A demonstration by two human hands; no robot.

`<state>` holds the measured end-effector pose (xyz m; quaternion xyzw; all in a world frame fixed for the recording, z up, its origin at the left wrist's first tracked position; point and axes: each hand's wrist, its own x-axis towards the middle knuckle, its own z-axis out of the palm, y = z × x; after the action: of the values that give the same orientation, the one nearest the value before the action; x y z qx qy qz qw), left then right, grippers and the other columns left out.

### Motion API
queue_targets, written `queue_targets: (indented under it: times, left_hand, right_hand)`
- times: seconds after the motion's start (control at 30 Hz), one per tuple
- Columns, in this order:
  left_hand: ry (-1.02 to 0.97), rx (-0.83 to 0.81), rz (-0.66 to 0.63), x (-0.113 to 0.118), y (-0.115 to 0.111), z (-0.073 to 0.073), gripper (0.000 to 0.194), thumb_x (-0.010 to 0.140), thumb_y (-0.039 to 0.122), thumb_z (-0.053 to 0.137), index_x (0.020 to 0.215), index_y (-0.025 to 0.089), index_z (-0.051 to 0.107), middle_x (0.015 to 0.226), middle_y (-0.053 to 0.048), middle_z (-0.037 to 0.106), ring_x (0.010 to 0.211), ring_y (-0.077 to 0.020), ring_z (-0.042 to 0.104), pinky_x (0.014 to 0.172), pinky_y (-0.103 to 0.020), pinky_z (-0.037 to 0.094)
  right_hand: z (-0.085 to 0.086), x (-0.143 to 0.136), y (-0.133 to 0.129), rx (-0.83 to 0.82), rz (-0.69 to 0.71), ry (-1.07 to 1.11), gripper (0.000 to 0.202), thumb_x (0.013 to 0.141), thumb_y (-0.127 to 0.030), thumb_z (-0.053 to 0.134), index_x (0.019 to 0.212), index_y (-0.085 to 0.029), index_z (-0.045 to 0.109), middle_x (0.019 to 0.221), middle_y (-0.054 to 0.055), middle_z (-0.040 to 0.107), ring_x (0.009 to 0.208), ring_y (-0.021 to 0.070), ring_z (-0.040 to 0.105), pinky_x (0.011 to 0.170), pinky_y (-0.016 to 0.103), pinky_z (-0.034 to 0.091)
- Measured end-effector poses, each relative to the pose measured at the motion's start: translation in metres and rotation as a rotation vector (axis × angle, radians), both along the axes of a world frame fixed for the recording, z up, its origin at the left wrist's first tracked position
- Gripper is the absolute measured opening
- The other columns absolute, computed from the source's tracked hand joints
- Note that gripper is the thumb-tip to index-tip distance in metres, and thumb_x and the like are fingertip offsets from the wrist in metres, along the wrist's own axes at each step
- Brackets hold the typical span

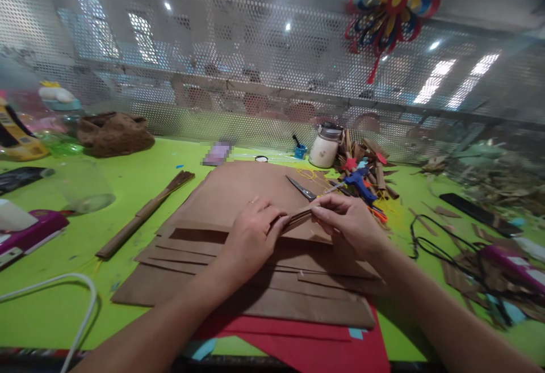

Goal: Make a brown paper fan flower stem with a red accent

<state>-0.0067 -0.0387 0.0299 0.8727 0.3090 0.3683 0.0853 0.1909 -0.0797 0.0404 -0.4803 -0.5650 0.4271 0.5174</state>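
Between my two hands lies a small folded strip of brown paper point(298, 219), slightly tilted up to the right. My left hand point(255, 231) grips its left end with thumb and fingers. At the other end, my right hand point(344, 217) pinches the strip between thumb and fingertips. Below them is a stack of brown kraft paper sheets point(238, 185), with layered edges toward me. Scissors point(300, 187) rest on the stack just behind the strip. Red paper point(315, 339) shows under the stack's front edge.
Left of the stack lies a rolled brown paper bundle point(136, 222) with yellow string. A blue glue gun point(361, 184), a lidded jar point(326, 146) and a heap of paper scraps stand behind my right hand. A black cable point(419, 239) curls at right; a clear cup point(91, 191) is at left.
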Motion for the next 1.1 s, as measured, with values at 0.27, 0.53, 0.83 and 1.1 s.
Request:
queue_targets:
  times: [0.27,0.53,0.83,1.1]
  left_hand:
    - [-0.057,-0.124,-0.073,-0.0001,0.0007,-0.0009,0.022,0.087,0.025,0.042,0.086,0.016,0.062,0.078,-0.004,0.054,0.076,-0.0138,0.050,0.070,-0.026,0.041]
    - [0.021,0.054,-0.035,-0.0031,-0.0010,-0.0007,0.022,0.087,0.024,0.041,0.087,0.015,0.061,0.079,-0.005,0.054,0.073,-0.0134,0.049,0.068,-0.026,0.041]
    - [-0.064,-0.130,-0.090,-0.0017,0.0021,-0.0007,0.022,0.086,0.024,0.042,0.085,0.016,0.063,0.077,-0.004,0.056,0.074,-0.0132,0.052,0.069,-0.026,0.042]
    - [-0.133,-0.410,-0.059,-0.0008,0.0038,0.0054,0.014,0.079,0.024,0.051,0.076,0.015,0.061,0.073,-0.001,0.061,0.069,-0.0121,0.055,0.065,-0.024,0.043]
  right_hand:
    - [0.0005,0.0011,0.0015,-0.037,0.002,0.039,0.024,0.070,-0.033,0.065,0.082,-0.013,0.063,0.058,-0.001,0.054,0.041,0.0031,0.035,0.038,0.019,0.023]
    - [-0.0036,0.0010,0.0026,-0.076,0.001,0.040,0.026,0.070,-0.035,0.065,0.083,-0.012,0.063,0.060,0.000,0.054,0.042,0.0034,0.035,0.038,0.018,0.020]
    - [-0.0003,-0.0006,0.0009,-0.059,-0.007,0.008,0.028,0.069,-0.038,0.065,0.082,-0.013,0.062,0.058,-0.001,0.054,0.041,0.0043,0.034,0.039,0.020,0.023]
    - [-0.0004,-0.0007,-0.0004,-0.041,0.036,0.048,0.024,0.073,-0.034,0.062,0.084,-0.013,0.061,0.056,-0.003,0.051,0.041,0.0038,0.036,0.038,0.018,0.024]
